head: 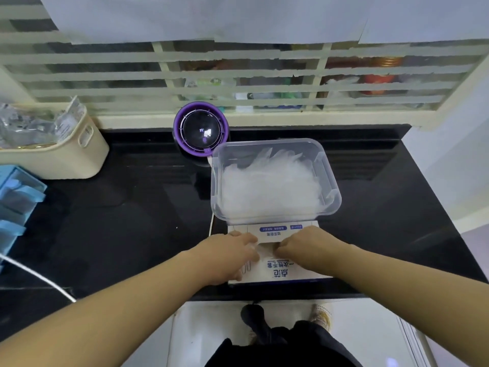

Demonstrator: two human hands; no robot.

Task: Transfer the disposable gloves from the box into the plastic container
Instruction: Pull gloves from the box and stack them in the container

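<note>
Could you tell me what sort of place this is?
Most likely a home kitchen or pantry counter: a glossy black stone countertop, a barred window with blurred containers on shelves behind it, and a cream storage basket.

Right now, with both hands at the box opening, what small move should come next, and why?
Probably pull the next bunch out of the box: left hand and right hand both curl fingers at its opening, and the plastic container behind stands open, part filled with gloves.
</note>
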